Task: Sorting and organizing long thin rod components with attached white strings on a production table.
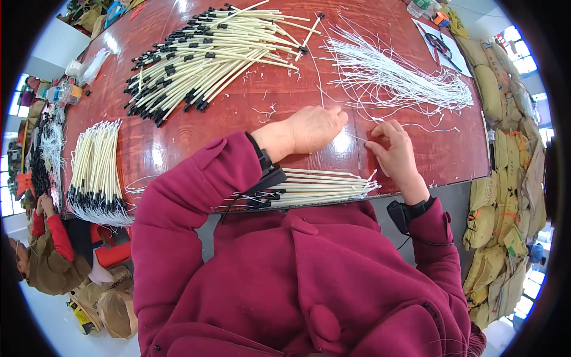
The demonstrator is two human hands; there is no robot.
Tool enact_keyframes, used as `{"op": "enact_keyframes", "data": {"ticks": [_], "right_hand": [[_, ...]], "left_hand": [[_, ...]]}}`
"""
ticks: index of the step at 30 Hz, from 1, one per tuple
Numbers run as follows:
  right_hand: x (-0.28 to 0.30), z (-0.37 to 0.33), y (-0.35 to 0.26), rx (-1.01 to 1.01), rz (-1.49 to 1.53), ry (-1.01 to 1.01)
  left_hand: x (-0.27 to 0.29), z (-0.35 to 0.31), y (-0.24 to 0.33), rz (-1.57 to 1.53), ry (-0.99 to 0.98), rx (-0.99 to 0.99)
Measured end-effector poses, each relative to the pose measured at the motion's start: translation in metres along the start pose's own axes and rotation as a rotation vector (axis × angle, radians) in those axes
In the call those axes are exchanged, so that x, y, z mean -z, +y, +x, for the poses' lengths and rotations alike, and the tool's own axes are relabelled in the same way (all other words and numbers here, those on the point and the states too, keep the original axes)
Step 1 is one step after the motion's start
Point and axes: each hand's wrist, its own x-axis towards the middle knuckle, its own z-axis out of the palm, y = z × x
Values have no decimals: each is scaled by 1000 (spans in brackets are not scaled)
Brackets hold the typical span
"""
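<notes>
A thin white string (357,137) runs between my two hands above the red table. My left hand (312,128) is closed, its fingertips hidden behind the knuckles, with string leading out of it. Opposite, the thumb and forefinger of my right hand (395,152) pinch the string. Just beyond lies a loose bundle of white strings (410,83), several strands trailing toward my hands. Close to me, cream-coloured tubes (321,189) with black end pieces rest along the table edge, partly covered by my left sleeve.
A large heap of cream tubes with black ends (208,59) covers the far left. Strung tubes (95,160) are stacked at the left edge. Black pliers or cutters (438,46) lie on white paper at far right. Another person (50,250) works at left; sacks (493,220) line the right.
</notes>
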Motion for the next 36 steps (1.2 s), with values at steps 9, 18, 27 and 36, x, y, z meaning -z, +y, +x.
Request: {"op": "enact_keyframes", "data": {"ticks": [9, 18, 27, 36], "right_hand": [[20, -5, 32, -5, -199, 130], [-9, -13, -20, 190, -264, -68], [1, -14, -17, 294, -297, -142], [-2, -15, -13, 318, -281, -150]], "left_hand": [[-8, -25, 3, -127, 325, -39], [-29, 22, -5, -10, 289, -70], [-12, -4, 15, -118, 269, 7], [27, -148, -27, -443, 597, 509]]}}
